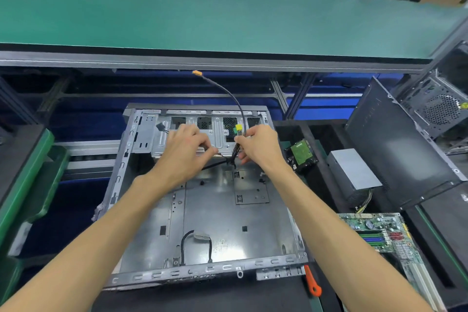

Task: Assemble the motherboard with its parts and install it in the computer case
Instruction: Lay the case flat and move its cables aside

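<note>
pinching black cables point(234, 153) with my right hand point(259, 143) and left hand point(186, 145) over the open computer case point(202, 210); motherboard point(385, 235) lies to its right, outside it

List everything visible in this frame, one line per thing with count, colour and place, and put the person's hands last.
computer case: 1, bare grey metal, open, lying flat at centre, no board inside
cable bundle: 1, black, rising from the case's far half, held by both hands
yellow connector: 1, on the bundle above the right hand
orange connector: 1, at the tip of a cable arching up
looped cable: 1, black with grey plug, near edge of case floor
motherboard: 1, green, right of the case
hard drive: 1, green board up, right of the case
power supply: 1, grey, right
orange-handled tool: 1, by the case's near right corner
side panel: 1, dark, far right
left hand: pinches cable
right hand: grips bundle
</note>
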The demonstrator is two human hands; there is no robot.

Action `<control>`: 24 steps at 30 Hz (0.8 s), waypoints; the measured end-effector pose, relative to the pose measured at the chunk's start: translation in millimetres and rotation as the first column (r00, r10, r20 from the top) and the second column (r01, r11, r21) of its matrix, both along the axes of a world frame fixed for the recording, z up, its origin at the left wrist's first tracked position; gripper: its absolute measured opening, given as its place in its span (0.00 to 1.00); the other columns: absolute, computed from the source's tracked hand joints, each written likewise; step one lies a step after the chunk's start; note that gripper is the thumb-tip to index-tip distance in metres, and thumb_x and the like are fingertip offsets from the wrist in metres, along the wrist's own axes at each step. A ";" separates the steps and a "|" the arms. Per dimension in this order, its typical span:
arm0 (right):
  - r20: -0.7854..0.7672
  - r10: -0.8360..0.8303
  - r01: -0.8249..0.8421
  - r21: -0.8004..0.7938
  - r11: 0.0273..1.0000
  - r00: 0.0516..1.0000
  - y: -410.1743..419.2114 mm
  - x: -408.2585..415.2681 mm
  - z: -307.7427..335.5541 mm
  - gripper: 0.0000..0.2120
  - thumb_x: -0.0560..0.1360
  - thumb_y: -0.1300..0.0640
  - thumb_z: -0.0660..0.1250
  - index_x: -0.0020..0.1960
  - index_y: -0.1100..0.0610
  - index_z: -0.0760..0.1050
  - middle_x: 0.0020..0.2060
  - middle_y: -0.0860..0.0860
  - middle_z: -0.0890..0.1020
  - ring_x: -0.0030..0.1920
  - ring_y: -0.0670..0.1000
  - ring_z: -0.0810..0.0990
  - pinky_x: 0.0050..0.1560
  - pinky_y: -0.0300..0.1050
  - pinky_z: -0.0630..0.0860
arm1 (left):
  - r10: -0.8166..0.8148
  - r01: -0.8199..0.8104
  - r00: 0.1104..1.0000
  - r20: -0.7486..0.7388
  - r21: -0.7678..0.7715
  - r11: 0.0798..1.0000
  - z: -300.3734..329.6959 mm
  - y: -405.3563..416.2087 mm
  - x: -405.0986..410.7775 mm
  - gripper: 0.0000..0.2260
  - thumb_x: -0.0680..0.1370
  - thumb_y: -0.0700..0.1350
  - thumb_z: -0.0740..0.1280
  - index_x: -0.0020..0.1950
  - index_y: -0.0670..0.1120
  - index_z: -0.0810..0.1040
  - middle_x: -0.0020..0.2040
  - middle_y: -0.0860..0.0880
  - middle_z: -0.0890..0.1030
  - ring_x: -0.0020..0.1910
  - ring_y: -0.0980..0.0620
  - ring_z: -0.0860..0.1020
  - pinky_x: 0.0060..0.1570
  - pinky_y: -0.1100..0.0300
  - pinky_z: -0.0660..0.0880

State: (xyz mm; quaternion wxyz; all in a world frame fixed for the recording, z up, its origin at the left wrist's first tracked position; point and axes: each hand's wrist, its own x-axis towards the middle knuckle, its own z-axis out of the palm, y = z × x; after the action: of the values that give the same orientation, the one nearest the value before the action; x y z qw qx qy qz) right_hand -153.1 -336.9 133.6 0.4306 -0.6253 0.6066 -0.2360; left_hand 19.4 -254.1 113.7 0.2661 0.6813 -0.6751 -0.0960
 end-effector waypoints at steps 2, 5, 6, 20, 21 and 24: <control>-0.049 0.016 -0.017 -0.016 1.000 0.999 -5.1 3.4 -0.5 0.14 0.80 0.61 0.69 0.36 0.56 0.72 0.19 0.52 0.78 0.19 0.48 0.78 0.20 0.38 0.74 | -0.023 0.025 0.999 -0.027 0.043 0.999 -3.9 -5.8 4.7 0.09 0.79 0.54 0.68 0.41 0.54 0.74 0.51 0.54 0.70 0.55 0.54 0.66 0.59 0.53 0.58; -0.114 0.044 -0.047 -0.026 0.999 0.993 -11.4 9.4 -5.3 0.13 0.80 0.62 0.68 0.38 0.56 0.72 0.22 0.53 0.80 0.18 0.47 0.78 0.20 0.38 0.73 | -0.048 0.051 0.998 -0.035 0.106 0.993 -7.6 -9.0 8.8 0.08 0.81 0.54 0.65 0.44 0.54 0.73 0.54 0.55 0.71 0.59 0.53 0.69 0.69 0.49 0.56; -0.134 0.046 -0.050 -0.029 0.998 0.990 -13.1 11.4 -7.4 0.11 0.80 0.62 0.68 0.39 0.57 0.72 0.25 0.55 0.81 0.19 0.47 0.78 0.21 0.39 0.74 | -0.053 0.055 0.998 -0.027 0.101 0.993 -8.6 -9.1 9.7 0.08 0.81 0.54 0.64 0.44 0.54 0.73 0.54 0.55 0.71 0.60 0.53 0.70 0.70 0.50 0.55; -0.509 0.099 -0.246 -0.231 0.941 0.855 -20.3 26.5 -9.6 0.10 0.76 0.68 0.64 0.46 0.62 0.84 0.40 0.58 0.85 0.40 0.59 0.83 0.41 0.52 0.83 | -0.060 0.061 0.995 -0.075 0.012 0.998 -15.9 -7.9 17.6 0.06 0.80 0.53 0.68 0.44 0.54 0.77 0.54 0.57 0.76 0.54 0.64 0.66 0.70 0.54 0.53; -0.464 0.121 -0.233 -0.192 0.953 0.878 -24.7 24.9 -8.6 0.09 0.76 0.66 0.66 0.45 0.62 0.85 0.40 0.59 0.86 0.38 0.57 0.83 0.39 0.51 0.83 | -0.061 0.062 0.995 -0.083 0.005 0.998 -17.1 -8.0 17.7 0.07 0.79 0.53 0.69 0.44 0.54 0.77 0.54 0.57 0.76 0.54 0.65 0.65 0.70 0.55 0.52; -0.275 0.190 -0.198 -0.002 0.980 0.943 -35.3 17.3 -6.1 0.06 0.78 0.61 0.71 0.47 0.61 0.86 0.33 0.54 0.83 0.25 0.47 0.76 0.25 0.38 0.72 | -0.067 0.066 0.994 -0.086 -0.016 0.998 -20.6 -8.1 18.5 0.07 0.79 0.54 0.69 0.43 0.55 0.77 0.54 0.58 0.75 0.55 0.63 0.66 0.70 0.57 0.52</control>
State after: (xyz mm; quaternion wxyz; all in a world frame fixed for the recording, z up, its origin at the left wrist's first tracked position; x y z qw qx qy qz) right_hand -135.8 -372.2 127.5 0.3544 -0.7148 0.5922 -0.1129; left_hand 38.0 -262.2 93.1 0.2960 0.6519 -0.6860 -0.1298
